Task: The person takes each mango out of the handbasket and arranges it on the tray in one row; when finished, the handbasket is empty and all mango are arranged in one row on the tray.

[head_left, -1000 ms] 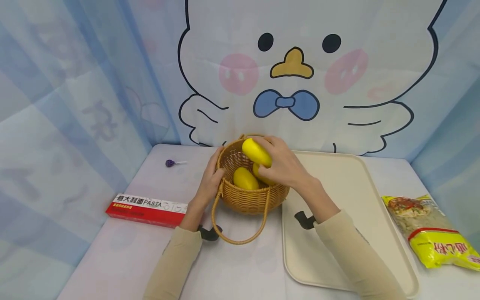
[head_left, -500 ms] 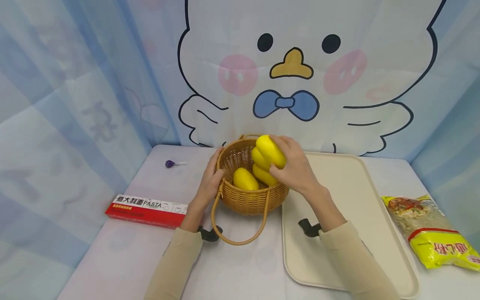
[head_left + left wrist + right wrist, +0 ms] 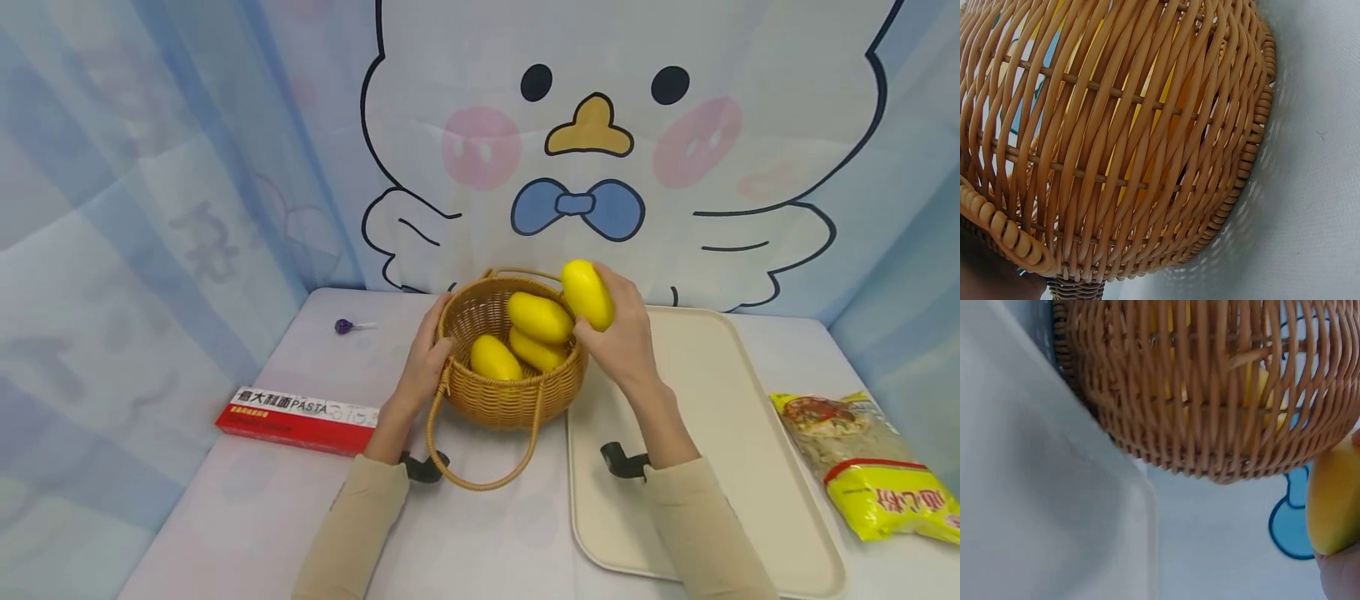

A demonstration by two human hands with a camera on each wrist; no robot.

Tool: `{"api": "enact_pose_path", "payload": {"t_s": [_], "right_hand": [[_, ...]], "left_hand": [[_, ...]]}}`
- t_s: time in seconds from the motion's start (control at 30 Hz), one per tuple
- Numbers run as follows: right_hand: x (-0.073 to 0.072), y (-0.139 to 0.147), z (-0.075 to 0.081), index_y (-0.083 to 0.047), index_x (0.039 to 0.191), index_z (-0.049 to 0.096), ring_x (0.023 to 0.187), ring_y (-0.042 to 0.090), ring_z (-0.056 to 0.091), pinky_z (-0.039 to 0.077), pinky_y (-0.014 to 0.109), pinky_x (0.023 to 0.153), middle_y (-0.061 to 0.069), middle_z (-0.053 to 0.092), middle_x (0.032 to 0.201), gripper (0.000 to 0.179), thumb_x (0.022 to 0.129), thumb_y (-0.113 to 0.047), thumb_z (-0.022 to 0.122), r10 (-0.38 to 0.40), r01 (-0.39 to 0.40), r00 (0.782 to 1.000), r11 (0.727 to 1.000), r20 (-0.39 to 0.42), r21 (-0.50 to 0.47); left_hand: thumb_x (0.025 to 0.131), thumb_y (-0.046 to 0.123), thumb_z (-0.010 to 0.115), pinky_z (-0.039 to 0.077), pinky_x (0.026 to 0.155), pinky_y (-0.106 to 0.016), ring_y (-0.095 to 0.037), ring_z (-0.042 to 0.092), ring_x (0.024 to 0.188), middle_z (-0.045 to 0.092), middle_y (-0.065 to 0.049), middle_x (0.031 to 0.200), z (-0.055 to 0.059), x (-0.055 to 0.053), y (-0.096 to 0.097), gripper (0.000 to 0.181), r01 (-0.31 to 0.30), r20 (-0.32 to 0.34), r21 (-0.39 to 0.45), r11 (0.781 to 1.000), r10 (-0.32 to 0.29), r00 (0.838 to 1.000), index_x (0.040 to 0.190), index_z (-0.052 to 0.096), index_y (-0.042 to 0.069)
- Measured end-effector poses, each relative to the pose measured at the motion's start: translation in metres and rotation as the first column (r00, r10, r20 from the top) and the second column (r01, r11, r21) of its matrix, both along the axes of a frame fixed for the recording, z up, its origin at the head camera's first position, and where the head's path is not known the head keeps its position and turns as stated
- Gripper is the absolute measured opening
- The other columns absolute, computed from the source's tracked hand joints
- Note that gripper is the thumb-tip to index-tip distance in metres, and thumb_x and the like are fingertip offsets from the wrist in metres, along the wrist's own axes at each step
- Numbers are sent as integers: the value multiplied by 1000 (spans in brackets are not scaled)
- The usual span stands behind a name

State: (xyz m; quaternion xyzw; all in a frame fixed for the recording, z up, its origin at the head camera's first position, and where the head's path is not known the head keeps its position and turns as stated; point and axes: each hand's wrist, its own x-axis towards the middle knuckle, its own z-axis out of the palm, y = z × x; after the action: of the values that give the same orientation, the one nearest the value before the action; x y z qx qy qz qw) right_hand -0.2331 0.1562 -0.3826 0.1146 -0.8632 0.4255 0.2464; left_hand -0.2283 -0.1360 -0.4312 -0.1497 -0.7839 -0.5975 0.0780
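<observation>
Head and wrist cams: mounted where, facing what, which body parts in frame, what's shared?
Head: on the head, facing forward and down at basket and tray; left hand, right hand, sleeves show.
Left wrist: on that wrist, facing the basket's side up close; dark bit of left hand, lower left.
Right wrist: on that wrist, facing basket and tray; part of right hand, lower right.
Shared by head and right wrist: basket, tray, held fruit.
</observation>
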Motion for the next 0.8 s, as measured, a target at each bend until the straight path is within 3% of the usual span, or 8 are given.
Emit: {"api": "enact_pose_path", "payload": {"t_s": [0.13,0.4,0.63,0.8], "right_hand": [[-6,8,-14,-33,152,40,114,28,49,43,47,89,8,46,149,76,81,-18,65,-53,56,995,998,89,-34],[-17,22,-39,-26,154,37,116,32,48,43,50,93,12,45,151,74,85,-20,62,-134,145,973,988,187,-46],[-25,29,-55,-20,156,34,130,35,44,39,54,104,16,41,155,75,86,-22,61,-135,139,944,990,302,9],[-31,34,-60,-17,158,29,135,39,42,38,58,108,20,39,155,77,88,-25,61,-108,95,916,994,386,53]], "left_hand": [[92,14,41,27,122,-48,-20,26,151,22,4,165,-1,0,-1,71,-10,-2,-3,1000,10,1000,159,21,28],[94,7,39,24,122,-51,-28,23,152,19,-6,167,-1,-4,-1,70,13,18,-3,1000,-13,1000,160,19,18],[91,16,41,29,121,-48,-19,29,149,24,6,164,0,-1,0,71,-30,13,-19,999,31,999,158,23,29],[91,16,41,27,122,-48,-19,28,149,25,7,164,-1,-1,1,71,-23,-1,-7,1000,23,1000,158,24,31]]}}
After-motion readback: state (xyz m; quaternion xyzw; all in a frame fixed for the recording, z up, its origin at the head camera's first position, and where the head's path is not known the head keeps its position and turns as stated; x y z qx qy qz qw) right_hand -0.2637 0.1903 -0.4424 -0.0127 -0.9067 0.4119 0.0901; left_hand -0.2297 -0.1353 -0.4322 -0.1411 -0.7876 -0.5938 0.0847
